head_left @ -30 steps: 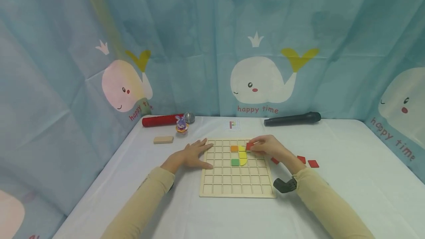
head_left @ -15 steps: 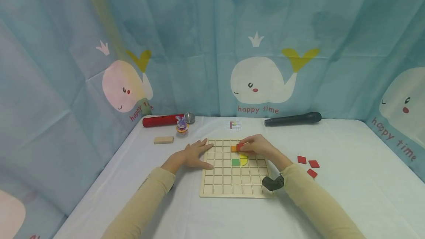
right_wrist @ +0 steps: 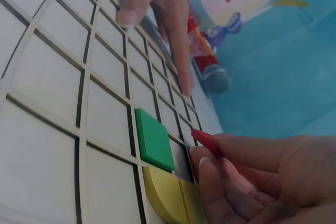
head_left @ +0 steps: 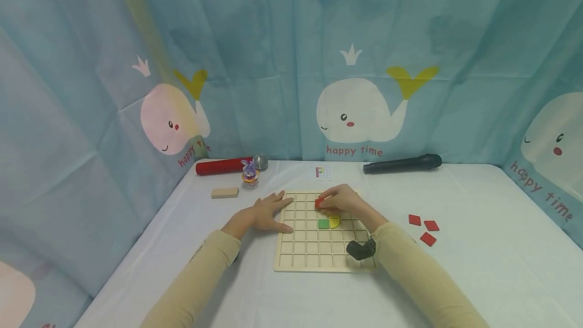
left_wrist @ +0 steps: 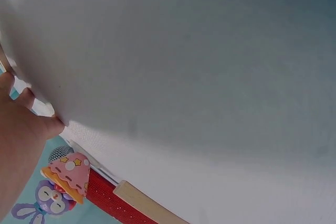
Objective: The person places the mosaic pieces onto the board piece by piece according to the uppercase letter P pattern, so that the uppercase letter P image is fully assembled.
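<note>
A wooden grid board [head_left: 319, 259] lies on the white table. In it sit a green square tile [head_left: 323, 223] [right_wrist: 155, 141] and a yellow rounded tile [head_left: 335, 222] [right_wrist: 165, 196]. My right hand [head_left: 339, 199] [right_wrist: 247, 171] pinches a red square tile [head_left: 319, 202] [right_wrist: 207, 140] just above the board, over the cells beyond the green tile. My left hand [head_left: 266, 212] [right_wrist: 157, 9] lies flat with straight fingers, its fingertips on the board's left edge. In the left wrist view only the left hand's edge [left_wrist: 21, 145] and bare tablecloth show.
Three red diamond tiles [head_left: 424, 227] lie right of the board. A small pattern card [head_left: 320, 171], a black microphone [head_left: 402, 163], a red microphone [head_left: 227, 165], a purple bunny toy [head_left: 250, 172] and a wooden block [head_left: 224, 193] sit toward the table's back. Whale-print curtains surround the table.
My right hand has carried the red tile leftward across the board, now covering the orange tile seen earlier. The left hand has stayed still.
</note>
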### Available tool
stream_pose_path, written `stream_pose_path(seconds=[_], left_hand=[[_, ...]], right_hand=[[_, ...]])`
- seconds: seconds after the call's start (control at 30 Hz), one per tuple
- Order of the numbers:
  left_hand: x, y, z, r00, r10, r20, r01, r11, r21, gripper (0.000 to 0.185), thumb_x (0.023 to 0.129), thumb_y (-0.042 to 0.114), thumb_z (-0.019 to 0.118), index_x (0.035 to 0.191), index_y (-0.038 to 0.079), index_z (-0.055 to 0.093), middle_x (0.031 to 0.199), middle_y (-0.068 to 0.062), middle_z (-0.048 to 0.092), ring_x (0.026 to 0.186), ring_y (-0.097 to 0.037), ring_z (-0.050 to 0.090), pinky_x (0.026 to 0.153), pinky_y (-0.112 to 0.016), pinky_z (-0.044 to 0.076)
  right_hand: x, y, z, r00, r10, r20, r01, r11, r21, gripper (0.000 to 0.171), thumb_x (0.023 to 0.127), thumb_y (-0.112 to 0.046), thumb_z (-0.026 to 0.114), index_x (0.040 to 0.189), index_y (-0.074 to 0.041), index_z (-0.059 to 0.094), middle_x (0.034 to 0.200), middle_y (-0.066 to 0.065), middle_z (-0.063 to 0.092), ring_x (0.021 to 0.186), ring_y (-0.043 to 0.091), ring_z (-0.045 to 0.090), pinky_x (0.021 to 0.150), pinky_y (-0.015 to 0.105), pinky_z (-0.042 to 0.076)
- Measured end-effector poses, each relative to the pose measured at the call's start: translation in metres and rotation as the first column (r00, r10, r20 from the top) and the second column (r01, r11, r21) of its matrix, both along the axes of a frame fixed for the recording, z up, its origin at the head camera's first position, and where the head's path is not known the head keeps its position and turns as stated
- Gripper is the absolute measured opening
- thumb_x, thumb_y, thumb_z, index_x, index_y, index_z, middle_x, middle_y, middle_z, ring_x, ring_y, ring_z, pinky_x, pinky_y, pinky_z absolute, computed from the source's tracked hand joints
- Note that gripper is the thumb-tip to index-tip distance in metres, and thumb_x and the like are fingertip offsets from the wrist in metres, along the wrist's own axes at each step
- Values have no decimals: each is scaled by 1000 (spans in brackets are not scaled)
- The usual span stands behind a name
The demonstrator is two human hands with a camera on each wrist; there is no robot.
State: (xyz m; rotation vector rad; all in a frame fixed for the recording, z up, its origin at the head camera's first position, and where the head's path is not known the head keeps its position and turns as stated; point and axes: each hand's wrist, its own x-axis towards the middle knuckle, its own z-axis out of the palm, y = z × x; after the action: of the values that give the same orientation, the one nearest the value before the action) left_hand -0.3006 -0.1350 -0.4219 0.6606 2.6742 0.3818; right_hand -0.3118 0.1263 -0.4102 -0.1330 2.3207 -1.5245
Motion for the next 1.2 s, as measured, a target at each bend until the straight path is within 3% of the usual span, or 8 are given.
stream_pose_path(seconds=[0.43,0.9,1.2], left_hand=[[0,1,0,1000,8,7,-8,1000,-6,93,80,65,65,155,26,25,161,-7,11,147,-31,7,112,-60,6],[2,0,0,1000,6,1,-6,1000,3,92,81,64,65,155,26,26,161,-6,11,147,-30,6,112,-60,5],[1,0,0,1000,8,-14,-8,1000,-18,92,81,65,65,155,26,26,161,-6,12,146,-31,9,112,-61,7]], right_hand=[[-2,-12,1,999,-38,34,38,999,5,25,88,-4,70,111,5,68,88,11,71,68,15,67,68,27,56],[3,-23,6,994,-36,-100,50,990,136,23,86,-9,73,105,5,70,81,7,70,63,16,64,62,26,54],[1,-26,7,996,-46,-78,56,989,138,24,89,-9,71,107,6,68,81,8,70,66,16,65,65,27,56]])
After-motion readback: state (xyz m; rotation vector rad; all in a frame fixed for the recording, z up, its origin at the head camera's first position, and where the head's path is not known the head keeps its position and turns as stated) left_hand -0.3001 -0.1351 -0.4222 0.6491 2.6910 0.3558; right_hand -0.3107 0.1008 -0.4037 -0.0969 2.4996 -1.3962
